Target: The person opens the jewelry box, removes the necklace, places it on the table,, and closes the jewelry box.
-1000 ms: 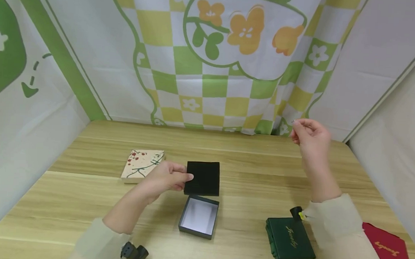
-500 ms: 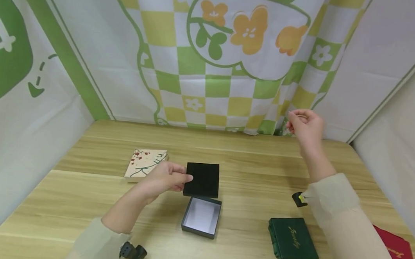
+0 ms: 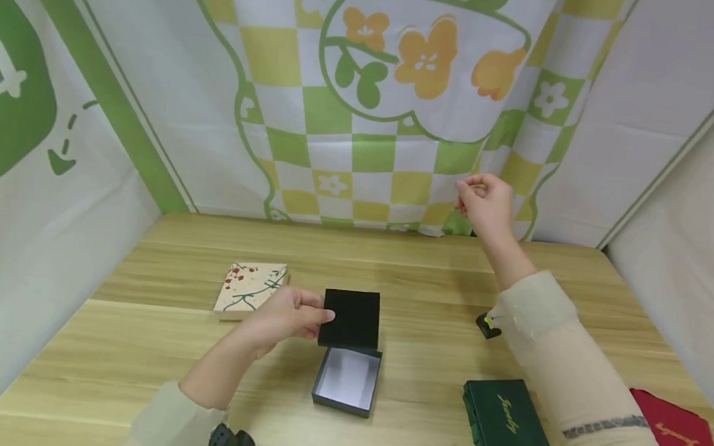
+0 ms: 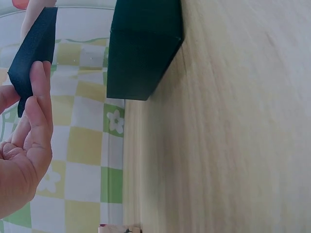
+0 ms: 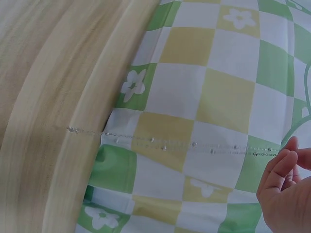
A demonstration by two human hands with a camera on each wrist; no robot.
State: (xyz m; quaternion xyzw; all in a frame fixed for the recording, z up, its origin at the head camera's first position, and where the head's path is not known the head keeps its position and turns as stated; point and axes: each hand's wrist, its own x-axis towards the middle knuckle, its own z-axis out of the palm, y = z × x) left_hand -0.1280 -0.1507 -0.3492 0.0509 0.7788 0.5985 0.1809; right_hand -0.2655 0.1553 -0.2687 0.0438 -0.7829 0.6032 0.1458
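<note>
In the head view my left hand (image 3: pixel 282 317) pinches the left edge of a black square jewelry box pad (image 3: pixel 354 319), thumb on its face. Just below the pad, overlapping it slightly, stands an open dark box (image 3: pixel 345 381) with a white inside. The left wrist view shows the pad (image 4: pixel 36 48) edge-on between thumb and fingers, raised beside the box (image 4: pixel 141 53). High at the right, my right hand (image 3: pixel 489 203) pinches a thin silver chain necklace (image 5: pixel 152 140) with small beads. It hangs doubled from the fingertips in the right wrist view.
A cream lid (image 3: pixel 251 286) with a flower-branch print lies behind the left hand. At the front right are a green jewelry case (image 3: pixel 507 417) and a red one (image 3: pixel 676 432), the latter partly behind the right sleeve. A checkered curtain (image 3: pixel 373 153) closes off the table's back.
My right hand has moved left and a little upward with the necklace, toward the middle. The left hand keeps its grip on the pad above the box, almost unmoved.
</note>
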